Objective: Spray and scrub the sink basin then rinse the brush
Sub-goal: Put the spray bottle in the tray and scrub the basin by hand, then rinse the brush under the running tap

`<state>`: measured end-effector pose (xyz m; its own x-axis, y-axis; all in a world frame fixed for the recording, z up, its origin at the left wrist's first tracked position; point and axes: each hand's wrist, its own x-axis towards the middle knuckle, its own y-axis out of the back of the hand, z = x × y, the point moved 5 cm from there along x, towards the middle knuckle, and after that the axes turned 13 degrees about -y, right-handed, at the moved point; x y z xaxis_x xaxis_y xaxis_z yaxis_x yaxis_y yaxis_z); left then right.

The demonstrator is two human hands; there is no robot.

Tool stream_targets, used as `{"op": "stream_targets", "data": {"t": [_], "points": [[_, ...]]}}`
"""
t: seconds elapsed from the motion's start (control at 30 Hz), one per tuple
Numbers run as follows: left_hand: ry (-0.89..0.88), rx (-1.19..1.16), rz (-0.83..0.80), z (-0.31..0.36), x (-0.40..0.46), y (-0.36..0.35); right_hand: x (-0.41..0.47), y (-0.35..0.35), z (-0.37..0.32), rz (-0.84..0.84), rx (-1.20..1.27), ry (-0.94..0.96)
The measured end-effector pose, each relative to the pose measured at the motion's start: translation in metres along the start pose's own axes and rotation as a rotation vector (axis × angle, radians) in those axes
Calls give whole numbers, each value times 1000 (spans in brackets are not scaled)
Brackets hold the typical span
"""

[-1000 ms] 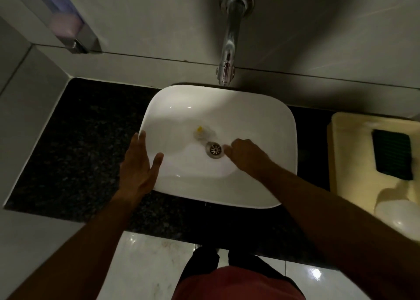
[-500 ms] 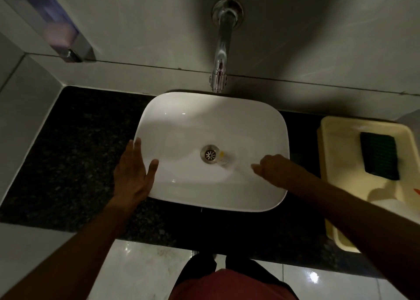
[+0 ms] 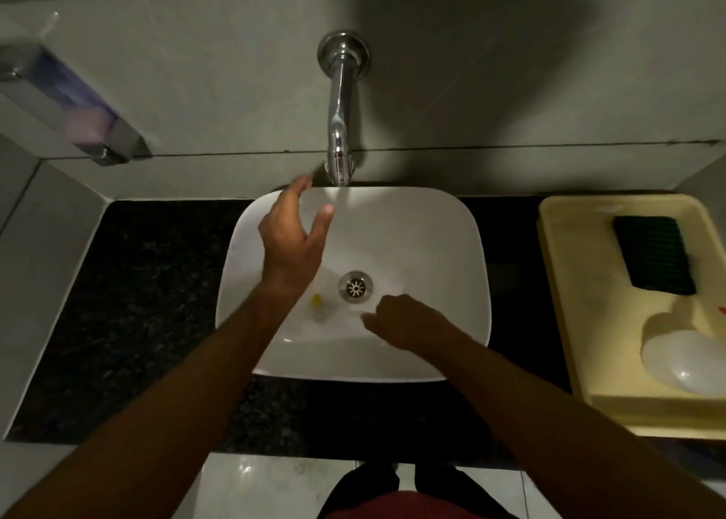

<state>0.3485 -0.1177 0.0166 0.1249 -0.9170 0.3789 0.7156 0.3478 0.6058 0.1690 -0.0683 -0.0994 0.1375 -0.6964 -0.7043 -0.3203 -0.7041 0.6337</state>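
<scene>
Sink basin (image 3: 432, 251) holds both hands, left (image 3: 292, 239) under tap (image 3: 341, 125).

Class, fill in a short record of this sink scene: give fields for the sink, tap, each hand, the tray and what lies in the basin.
sink: white basin on a dark counter
tap: wall spout, water running
left hand: open, beside the stream
right hand: low in the basin near the drain, grip unclear
tray: yellow, holds a green brush
basin: small yellow bit
</scene>
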Motion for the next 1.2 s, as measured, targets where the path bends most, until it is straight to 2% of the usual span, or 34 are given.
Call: {"op": "stream_targets", "data": {"t": [0.03, 0.17, 0.3, 0.37, 0.5, 0.63, 0.87, 1.07, 1.2], "points": [[-2, -27, 3, 6, 11, -2, 0, 6, 14, -40, 70, -48], [-11, 26, -14, 22, 37, -6, -17, 14, 50, -302, 779, -275], [69, 107, 215, 41, 47, 7, -29, 2, 47, -422, 1063, -357], [90, 222, 231, 53, 55, 12, -31, -3, 41, -429, 1114, -336], [94, 522, 30, 75, 77, 12, -33, -9, 31, -334, 1174, -249], [131, 619, -28, 95, 82, 7, -32, -10, 26, -246, 1191, -254], [187, 338, -8, 85, 74, 5, -32, -15, 20, -326, 1179, -250], [337, 73, -131, 64, 85, 18, -39, -15, 18, -376, 1248, -237], [364, -55, -150, 58, 87, 17, -43, -10, 17, -410, 1326, -224]]}}
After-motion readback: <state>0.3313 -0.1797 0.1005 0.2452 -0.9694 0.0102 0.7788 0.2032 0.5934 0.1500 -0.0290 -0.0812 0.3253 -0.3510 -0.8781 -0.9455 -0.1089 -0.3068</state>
